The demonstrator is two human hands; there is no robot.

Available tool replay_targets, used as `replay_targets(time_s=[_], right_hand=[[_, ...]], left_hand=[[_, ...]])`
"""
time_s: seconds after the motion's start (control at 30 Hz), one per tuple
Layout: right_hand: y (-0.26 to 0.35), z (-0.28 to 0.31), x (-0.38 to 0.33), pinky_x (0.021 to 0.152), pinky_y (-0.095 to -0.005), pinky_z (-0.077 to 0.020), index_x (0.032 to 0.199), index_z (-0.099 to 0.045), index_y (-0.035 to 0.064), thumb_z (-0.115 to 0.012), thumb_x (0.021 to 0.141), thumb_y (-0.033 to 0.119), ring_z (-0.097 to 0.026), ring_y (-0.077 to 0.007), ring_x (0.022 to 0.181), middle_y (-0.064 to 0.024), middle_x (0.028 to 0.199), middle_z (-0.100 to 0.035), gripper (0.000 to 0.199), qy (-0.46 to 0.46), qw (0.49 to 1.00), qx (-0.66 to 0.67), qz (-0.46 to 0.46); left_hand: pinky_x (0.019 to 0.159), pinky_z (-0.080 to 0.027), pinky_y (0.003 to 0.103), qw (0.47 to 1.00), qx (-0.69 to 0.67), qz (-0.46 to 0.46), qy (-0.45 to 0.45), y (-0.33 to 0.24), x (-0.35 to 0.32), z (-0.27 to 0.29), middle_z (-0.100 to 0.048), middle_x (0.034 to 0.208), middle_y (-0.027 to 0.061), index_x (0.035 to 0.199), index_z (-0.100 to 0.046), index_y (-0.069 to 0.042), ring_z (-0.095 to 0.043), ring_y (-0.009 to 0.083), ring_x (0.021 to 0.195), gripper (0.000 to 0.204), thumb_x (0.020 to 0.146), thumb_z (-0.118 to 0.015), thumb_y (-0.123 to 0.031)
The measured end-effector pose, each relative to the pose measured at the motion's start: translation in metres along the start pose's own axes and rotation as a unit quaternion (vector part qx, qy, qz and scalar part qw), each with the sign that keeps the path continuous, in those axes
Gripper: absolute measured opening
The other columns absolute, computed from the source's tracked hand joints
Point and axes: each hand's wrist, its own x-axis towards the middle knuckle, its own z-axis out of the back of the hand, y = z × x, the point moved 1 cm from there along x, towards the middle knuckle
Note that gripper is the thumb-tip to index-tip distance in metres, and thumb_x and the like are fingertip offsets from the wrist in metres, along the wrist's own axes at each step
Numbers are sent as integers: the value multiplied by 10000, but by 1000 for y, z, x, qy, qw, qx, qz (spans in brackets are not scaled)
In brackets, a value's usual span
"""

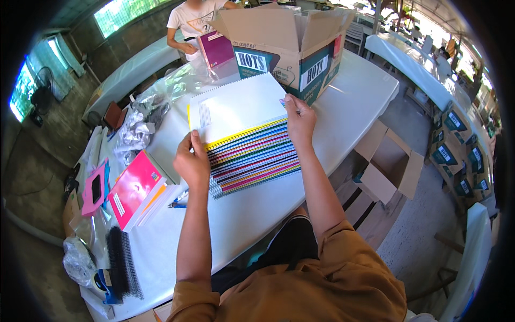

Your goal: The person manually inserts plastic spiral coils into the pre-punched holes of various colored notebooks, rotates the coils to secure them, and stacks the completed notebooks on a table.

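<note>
A tall stack of spiral notebooks [252, 153] with many-coloured edges stands on the white table [343, 107] in front of me. The top notebook [236, 107] shows a white back cover with a yellow edge. My left hand [191, 161] grips the stack's near-left corner at the spiral side. My right hand [300, 121] holds the right edge of the top notebook, fingers on its cover.
An open cardboard box [289, 48] stands behind the stack. A person in a white shirt [193, 19] across the table holds a purple notebook [216, 48]. Pink notebooks [134, 188], a pen [178, 203], black spiral bindings [122, 260] and crumpled plastic wrap [142, 121] lie left. More boxes [456, 145] sit on the floor at right.
</note>
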Motion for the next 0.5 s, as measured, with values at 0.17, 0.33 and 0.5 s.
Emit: replay_targets(time_s=[0.17,0.33,0.5], right_hand=[[11,-10,0,776,-267,-482,1054,-604,-85,-642,811,111,-647,-212,900,-192,987,-656,314,-43,999,-21,15],[2,-6,0,822,-271,-470,1113,-577,-82,-663,803,132,-620,-206,965,-190,1065,-633,386,3,998,-38,56],[8,-11,-4,839,-267,-462,1112,-583,-75,-649,818,136,-608,-186,974,-185,1100,-621,368,23,992,25,122]], left_hand=[[583,-421,303,968,-150,-93,-177,26,-8,-21,-558,726,110,677,-565,-5,-524,168,630,276,844,-638,-213],[560,-398,279,952,-255,-7,-172,23,-10,-27,-527,716,67,736,-538,-4,-474,144,601,252,841,-641,-209],[560,-388,271,954,-243,-39,-173,30,-2,-28,-522,699,49,695,-509,-23,-468,131,611,277,846,-636,-217]])
